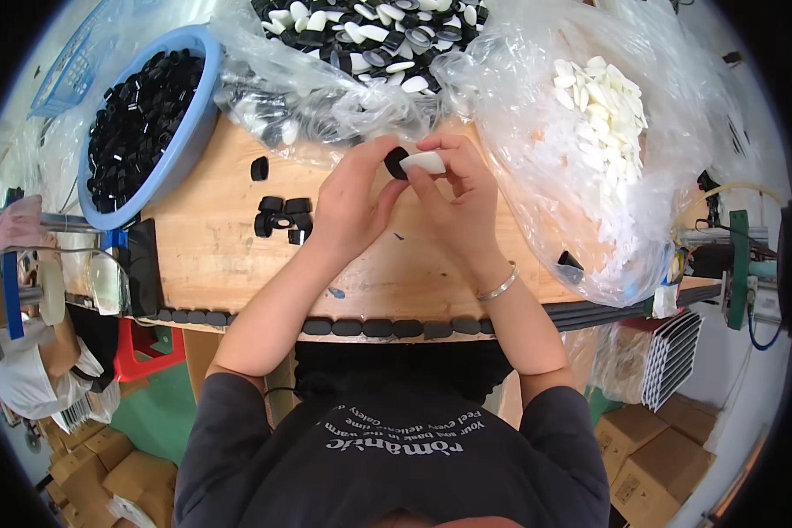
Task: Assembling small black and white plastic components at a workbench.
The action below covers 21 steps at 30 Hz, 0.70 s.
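Above a wooden bench [211,255], the left hand [350,207] pinches a black cap [395,162] while the right hand [456,195] grips a white insert [424,162] against it, fingertip-held for alignment; loose caps [282,216] lie just left of the grip

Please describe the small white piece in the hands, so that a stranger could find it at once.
Start at the wooden table, then its middle, where the left hand and right hand meet. The white oval piece is pinched in the right fingertips, against a black cap. It alone lies outside the bags.
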Motion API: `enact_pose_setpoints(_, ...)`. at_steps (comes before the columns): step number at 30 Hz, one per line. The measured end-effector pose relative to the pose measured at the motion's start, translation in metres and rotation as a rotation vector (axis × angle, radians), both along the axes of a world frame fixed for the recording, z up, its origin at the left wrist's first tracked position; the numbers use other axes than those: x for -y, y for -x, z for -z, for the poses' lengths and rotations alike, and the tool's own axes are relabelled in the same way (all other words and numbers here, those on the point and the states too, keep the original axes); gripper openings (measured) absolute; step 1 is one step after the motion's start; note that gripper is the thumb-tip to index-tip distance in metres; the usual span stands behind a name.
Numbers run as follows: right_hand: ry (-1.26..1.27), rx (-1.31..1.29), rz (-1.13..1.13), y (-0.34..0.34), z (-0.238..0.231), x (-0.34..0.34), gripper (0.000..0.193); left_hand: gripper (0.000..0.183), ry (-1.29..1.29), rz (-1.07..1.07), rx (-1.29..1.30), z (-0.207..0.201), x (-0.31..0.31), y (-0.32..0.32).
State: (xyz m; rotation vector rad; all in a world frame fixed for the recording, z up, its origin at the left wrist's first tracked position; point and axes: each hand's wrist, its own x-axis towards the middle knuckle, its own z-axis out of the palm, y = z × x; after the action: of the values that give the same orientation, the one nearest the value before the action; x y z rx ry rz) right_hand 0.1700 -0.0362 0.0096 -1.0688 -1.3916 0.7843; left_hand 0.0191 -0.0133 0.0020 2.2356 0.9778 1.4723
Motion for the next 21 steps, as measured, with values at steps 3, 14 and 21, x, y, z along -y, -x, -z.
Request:
enact_pose_setpoints(3,-0.012,0.058,0.022,-0.0006,0.0006,-0.0007,0.012,0.053,-0.037,0.000,-0.035,0.0019,-0.0003,0.0003)
enact_pose_setpoints(14,0.091,0.067,-0.019,-0.0040,-0.0041,0.0027,0.012,0.053,-0.106,-0.015,-0.023,0.0028,-0.0044,0.0021)
enact_pose_setpoints(21,0.108,-0.008,0.009,-0.0011,-0.0023,0.0033,0.014,0.051,-0.085,-0.002,-0.008,0.0017,-0.0040,0.0008)
